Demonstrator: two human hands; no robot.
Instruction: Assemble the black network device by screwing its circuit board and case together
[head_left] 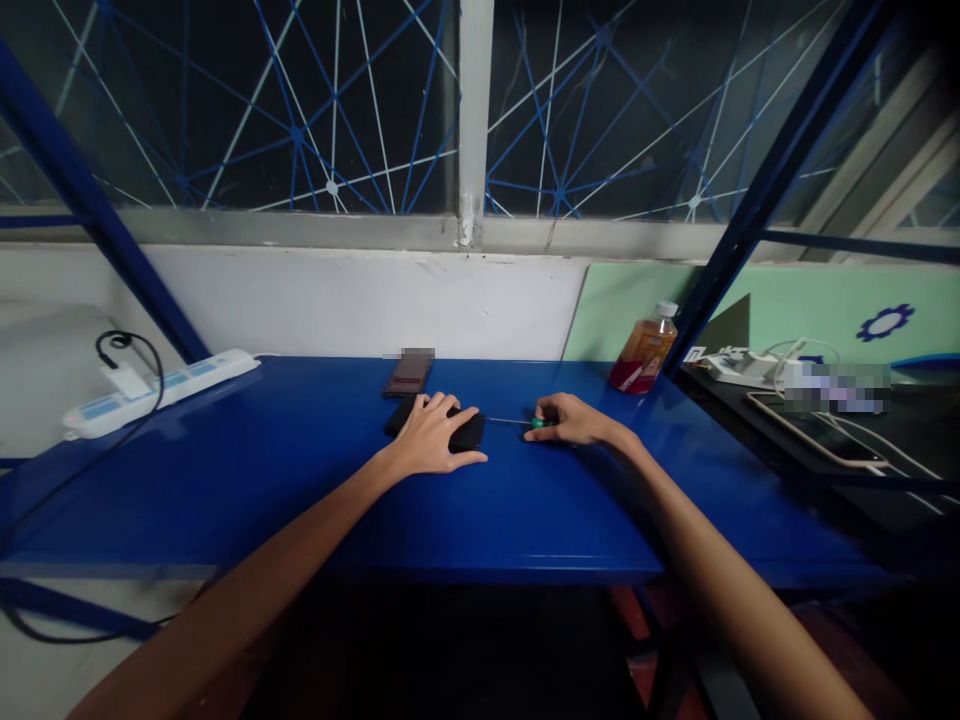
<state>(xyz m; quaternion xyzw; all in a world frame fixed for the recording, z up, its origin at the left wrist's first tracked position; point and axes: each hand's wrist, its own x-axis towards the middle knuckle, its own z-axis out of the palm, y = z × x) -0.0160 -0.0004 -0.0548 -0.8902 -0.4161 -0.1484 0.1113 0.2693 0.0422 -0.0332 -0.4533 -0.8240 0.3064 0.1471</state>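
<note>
A flat black rectangular object lies on the blue table, partly covered by my left hand. That hand rests on top of it with the fingers spread and the thumb stretched to the right. My right hand is closed around the green handle of a screwdriver. Its thin metal shaft points left, with the tip at or close to the object's right edge; contact is too small to tell. Behind my left hand lies a phone, its screen partly blurred.
A bottle of reddish drink stands at the back right. On the left lies a white power strip with a plugged-in charger and black cable. Blue frame posts rise on both sides. To the right, a dark surface holds another phone and white cables.
</note>
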